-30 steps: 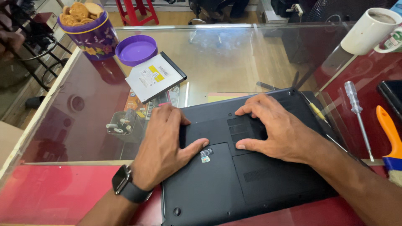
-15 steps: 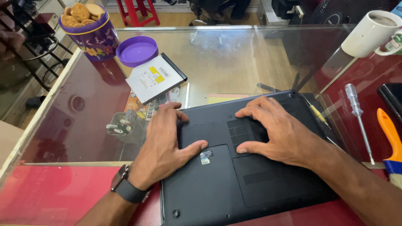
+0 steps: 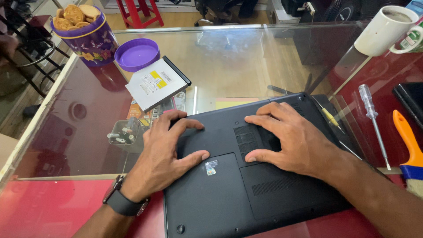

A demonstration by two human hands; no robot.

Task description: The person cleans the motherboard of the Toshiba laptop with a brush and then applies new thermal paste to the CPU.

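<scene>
A black laptop lies upside down on a glass table, its base panels and vents facing up. My left hand rests on the laptop's left part, fingers spread over the upper left corner and thumb pressed on a panel near a small sticker. My right hand lies flat on the middle of the base, fingers over the vent grille. Neither hand holds anything. A dark watch is on my left wrist.
A slim optical drive lies behind my left hand, near a purple lid and a purple tin of biscuits. A small clear cup with screws sits left. Right: screwdriver, orange-handled brush, white mug.
Both hands stay pressed on the laptop base. My left hand's fingers have crept slightly toward the upper left corner; the laptop has barely shifted.
</scene>
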